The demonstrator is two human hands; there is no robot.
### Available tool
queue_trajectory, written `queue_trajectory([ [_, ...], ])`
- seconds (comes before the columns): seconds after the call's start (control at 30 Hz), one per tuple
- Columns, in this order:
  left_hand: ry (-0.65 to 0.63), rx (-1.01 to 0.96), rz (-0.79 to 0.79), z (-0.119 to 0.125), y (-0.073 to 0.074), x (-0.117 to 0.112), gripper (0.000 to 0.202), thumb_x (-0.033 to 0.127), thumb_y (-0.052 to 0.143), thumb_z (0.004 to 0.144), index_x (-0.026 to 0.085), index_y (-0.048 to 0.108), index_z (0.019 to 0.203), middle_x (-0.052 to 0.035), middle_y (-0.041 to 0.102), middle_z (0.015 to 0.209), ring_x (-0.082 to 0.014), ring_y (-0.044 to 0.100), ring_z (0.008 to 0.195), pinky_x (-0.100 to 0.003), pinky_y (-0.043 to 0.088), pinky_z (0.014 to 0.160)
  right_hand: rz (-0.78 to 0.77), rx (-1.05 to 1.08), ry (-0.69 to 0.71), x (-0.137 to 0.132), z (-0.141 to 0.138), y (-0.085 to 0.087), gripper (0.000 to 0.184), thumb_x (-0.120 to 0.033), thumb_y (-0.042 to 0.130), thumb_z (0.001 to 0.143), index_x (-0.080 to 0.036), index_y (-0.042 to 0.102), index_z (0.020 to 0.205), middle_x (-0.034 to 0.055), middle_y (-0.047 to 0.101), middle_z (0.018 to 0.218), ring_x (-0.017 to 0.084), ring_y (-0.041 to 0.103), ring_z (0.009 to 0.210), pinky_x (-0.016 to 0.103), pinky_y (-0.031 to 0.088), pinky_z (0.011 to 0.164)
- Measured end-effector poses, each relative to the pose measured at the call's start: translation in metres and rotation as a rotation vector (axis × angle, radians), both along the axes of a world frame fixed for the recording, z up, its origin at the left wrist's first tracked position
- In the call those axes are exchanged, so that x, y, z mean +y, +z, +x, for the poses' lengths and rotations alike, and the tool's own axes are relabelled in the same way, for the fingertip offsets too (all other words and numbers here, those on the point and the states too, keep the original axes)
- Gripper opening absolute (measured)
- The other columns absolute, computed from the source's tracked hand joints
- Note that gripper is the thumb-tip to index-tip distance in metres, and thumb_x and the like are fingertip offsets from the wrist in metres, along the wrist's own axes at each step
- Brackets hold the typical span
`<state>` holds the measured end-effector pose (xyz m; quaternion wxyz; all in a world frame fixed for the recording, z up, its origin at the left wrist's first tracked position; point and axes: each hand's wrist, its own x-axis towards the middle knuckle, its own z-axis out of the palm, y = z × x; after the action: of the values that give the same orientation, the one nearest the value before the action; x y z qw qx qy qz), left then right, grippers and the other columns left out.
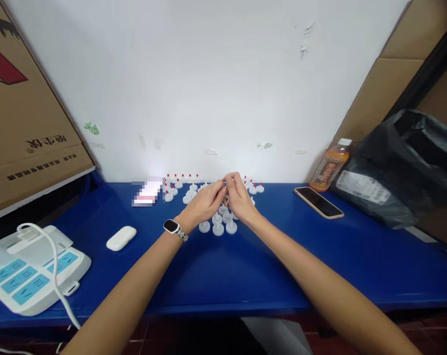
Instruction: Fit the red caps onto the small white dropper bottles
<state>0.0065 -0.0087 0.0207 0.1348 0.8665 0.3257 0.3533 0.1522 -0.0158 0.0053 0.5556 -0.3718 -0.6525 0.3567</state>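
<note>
Both my hands meet over a cluster of small white caps [218,228] on the blue table [223,276]. My left hand [204,203], with a watch [171,227] on its wrist, has its fingers pinched together at the fingertips of my right hand [239,196], which is curled closed too. What the fingers pinch between them is too small to make out. More white caps with red tips [179,180] stand in rows behind the hands, near the white wall.
A power strip [31,276] with a white cable lies at the left front, a white earbud case [121,238] beside it. A phone [318,202], an orange drink bottle [330,166] and a black plastic bag [404,167] sit at the right. Cardboard leans on both sides.
</note>
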Motion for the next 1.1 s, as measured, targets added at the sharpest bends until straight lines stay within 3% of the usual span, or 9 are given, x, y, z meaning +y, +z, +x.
queue_trajectory([
  [0.1, -0.029, -0.028, -0.001, 0.007, -0.008, 0.003, 0.031, 0.035, 0.031, 0.103, 0.021, 0.051, 0.085, -0.0037, 0.061, 0.081, -0.0171, 0.055, 0.074, -0.031, 0.043, 0.071, 0.037, -0.055, -0.065, 0.004, -0.002, -0.003, 0.028, -0.055, 0.033, 0.100, -0.029, 0.038, 0.094, -0.0041, 0.046, 0.067, 0.015, 0.047, 0.051, 0.029, 0.038, 0.051],
  [0.2, -0.007, -0.180, -0.103, 0.005, -0.015, 0.010, 0.036, 0.041, 0.031, 0.103, 0.020, 0.050, 0.079, -0.0021, 0.059, 0.075, -0.0156, 0.053, 0.069, -0.030, 0.043, 0.067, 0.092, -0.177, -0.113, 0.004, -0.001, -0.001, 0.023, -0.049, 0.033, 0.101, -0.028, 0.040, 0.098, -0.0031, 0.047, 0.067, 0.016, 0.050, 0.055, 0.029, 0.039, 0.056],
  [0.37, 0.251, -0.501, -0.162, -0.028, -0.012, 0.029, 0.047, 0.049, 0.023, 0.102, 0.022, 0.035, 0.065, 0.0002, 0.043, 0.060, -0.0141, 0.043, 0.059, -0.029, 0.040, 0.061, 0.123, -0.234, -0.176, 0.002, 0.012, 0.007, 0.019, -0.044, 0.034, 0.101, -0.027, 0.040, 0.104, -0.0057, 0.045, 0.061, 0.016, 0.048, 0.053, 0.030, 0.037, 0.058],
  [0.47, 0.294, -0.376, -0.113, -0.041, -0.016, 0.034, 0.038, 0.051, 0.035, 0.100, 0.022, 0.043, 0.076, 0.0002, 0.050, 0.070, -0.0148, 0.048, 0.068, -0.029, 0.043, 0.068, 0.061, -0.195, -0.175, 0.006, 0.019, 0.006, 0.015, -0.041, 0.038, 0.098, -0.027, 0.039, 0.102, -0.0060, 0.050, 0.063, 0.016, 0.051, 0.057, 0.029, 0.038, 0.060],
  [0.57, 0.261, -0.119, -0.006, -0.034, -0.027, 0.036, 0.031, 0.049, 0.048, 0.096, 0.021, 0.051, 0.084, -0.0023, 0.059, 0.083, -0.0178, 0.052, 0.080, -0.032, 0.043, 0.078, 0.038, -0.221, -0.188, 0.012, 0.022, 0.000, 0.010, -0.035, 0.043, 0.095, -0.025, 0.043, 0.094, -0.0025, 0.059, 0.073, 0.016, 0.056, 0.069, 0.029, 0.041, 0.067],
  [0.67, 0.268, 0.006, 0.080, -0.024, -0.033, 0.037, 0.026, 0.047, 0.057, 0.092, 0.021, 0.059, 0.090, -0.0052, 0.065, 0.098, -0.0222, 0.054, 0.095, -0.037, 0.042, 0.089, 0.021, -0.223, -0.188, 0.020, 0.024, -0.007, 0.016, -0.038, 0.045, 0.094, -0.023, 0.047, 0.088, 0.0007, 0.063, 0.082, 0.016, 0.057, 0.074, 0.030, 0.044, 0.070],
  [0.9, 0.330, -0.077, 0.045, -0.045, -0.033, 0.032, 0.028, 0.047, 0.053, 0.094, 0.021, 0.062, 0.089, -0.0047, 0.067, 0.095, -0.0226, 0.056, 0.095, -0.037, 0.043, 0.088, -0.093, -0.017, -0.085, 0.034, 0.040, -0.009, 0.030, -0.048, 0.065, 0.080, -0.018, 0.063, 0.084, 0.0050, 0.071, 0.091, 0.017, 0.063, 0.074, 0.031, 0.050, 0.071],
  [1.0, 0.322, -0.062, -0.001, -0.050, -0.034, 0.028, 0.031, 0.047, 0.050, 0.095, 0.020, 0.061, 0.082, -0.0045, 0.065, 0.090, -0.0220, 0.055, 0.091, -0.036, 0.042, 0.085, -0.049, -0.003, -0.189, 0.050, 0.047, -0.009, 0.030, -0.045, 0.072, 0.074, -0.017, 0.071, 0.083, 0.0032, 0.071, 0.082, 0.016, 0.061, 0.074, 0.029, 0.048, 0.072],
  [1.1, 0.298, -0.038, -0.018, -0.043, -0.034, 0.022, 0.031, 0.046, 0.050, 0.096, 0.021, 0.063, 0.082, -0.0047, 0.064, 0.090, -0.0221, 0.054, 0.090, -0.036, 0.042, 0.084, -0.069, -0.093, -0.304, 0.075, 0.052, -0.010, 0.026, -0.040, 0.071, 0.075, -0.015, 0.074, 0.082, -0.0001, 0.067, 0.068, 0.014, 0.056, 0.062, 0.027, 0.045, 0.063],
])
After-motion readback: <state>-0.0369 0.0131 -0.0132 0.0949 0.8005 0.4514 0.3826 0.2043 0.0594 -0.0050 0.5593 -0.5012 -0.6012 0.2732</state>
